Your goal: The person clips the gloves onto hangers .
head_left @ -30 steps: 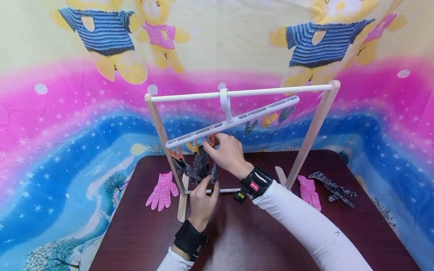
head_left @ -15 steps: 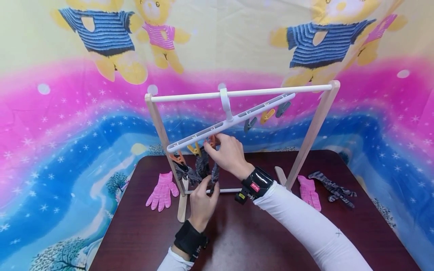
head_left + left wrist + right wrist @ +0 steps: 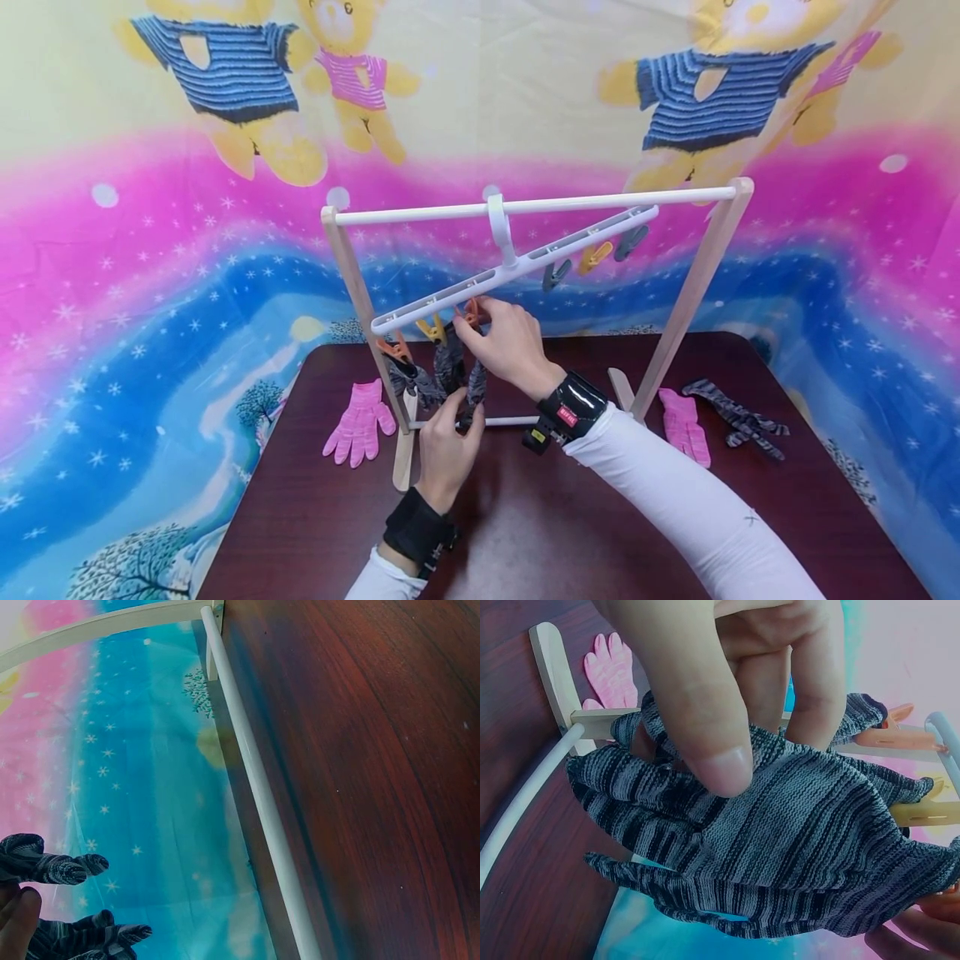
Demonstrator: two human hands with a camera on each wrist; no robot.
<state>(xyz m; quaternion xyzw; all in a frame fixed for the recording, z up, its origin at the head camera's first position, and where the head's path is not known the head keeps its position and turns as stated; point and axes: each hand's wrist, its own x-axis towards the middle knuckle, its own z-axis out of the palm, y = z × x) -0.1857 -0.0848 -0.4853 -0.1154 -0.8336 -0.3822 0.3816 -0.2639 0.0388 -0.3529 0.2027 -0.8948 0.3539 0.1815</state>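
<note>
in mid-air, the left hand [image 3: 444, 458] pinches a soft-looking grey striped knit glove [image 3: 795, 825], best held by its cuff [image 3: 915, 874]; the right hand [image 3: 512, 346], an orange plastic clip [image 3: 472, 313].

From where I stand I count one left hand [image 3: 447, 454] and one right hand [image 3: 512, 346], with two wrist straps [image 3: 573, 404]. There is one rack [image 3: 690, 300] and one hanger [image 3: 517, 267], bearing two orange clips [image 3: 394, 350], two yellow clips [image 3: 596, 258] and two grey clips [image 3: 632, 243], six in all. Two pink gloves [image 3: 358, 425] and one loose striped glove [image 3: 727, 404] lie out; the hanging striped gloves [image 3: 780, 817] overlap too much to number.
</note>
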